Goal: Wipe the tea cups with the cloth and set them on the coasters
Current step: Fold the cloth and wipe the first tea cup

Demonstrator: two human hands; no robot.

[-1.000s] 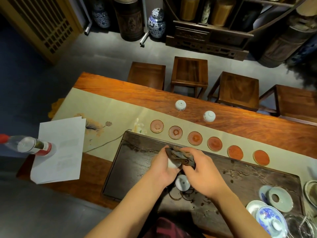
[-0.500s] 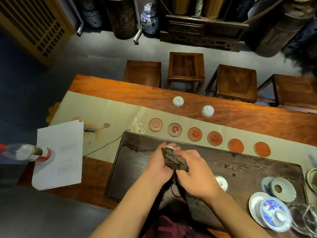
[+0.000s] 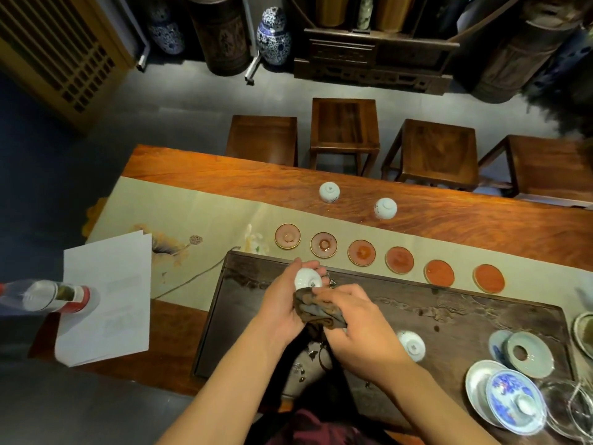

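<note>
Head view, delta first: a second ago both hands were bunched together around the cloth with the cup buried inside it. Now the left hand (image 3: 282, 303) has the tea cup (image 3: 307, 279) out in the open, foot up, fingers wrapped round its sides, raised over the far edge of the tea tray (image 3: 465, 316). Right hand (image 3: 356, 329) has pulled back with the brown cloth (image 3: 316, 311) clenched in its fingers, cloth just touching the cup's near side. My read: wipe on this cup is about done and placement comes next. The nearest coasters are the leftmost pair (image 3: 287, 236), just beyond the tray edge.

Surface, big to small:
- long wooden table (image 3: 449, 213) with a beige runner (image 3: 199, 213) along it
- dark tray sits on the near side
- white paper sheets (image 3: 106, 300) at left, a clear bottle (image 3: 45, 297) lying partly over them
- lidded blue-and-white bowl, saucers and glassware (image 3: 510, 403) at the tray's right end
- six round coasters in a row on the runner, all bare
- two cups (image 3: 329, 192) inverted on bare wood beyond the coasters, a third (image 3: 412, 345) upside down on the tray beside the right wrist

None seated yet, four cups visible.

Room: four wooden stools (image 3: 343, 126) across the table, dark cabinet and porcelain jars (image 3: 273, 35) along the back wall, lattice screen at left.
</note>
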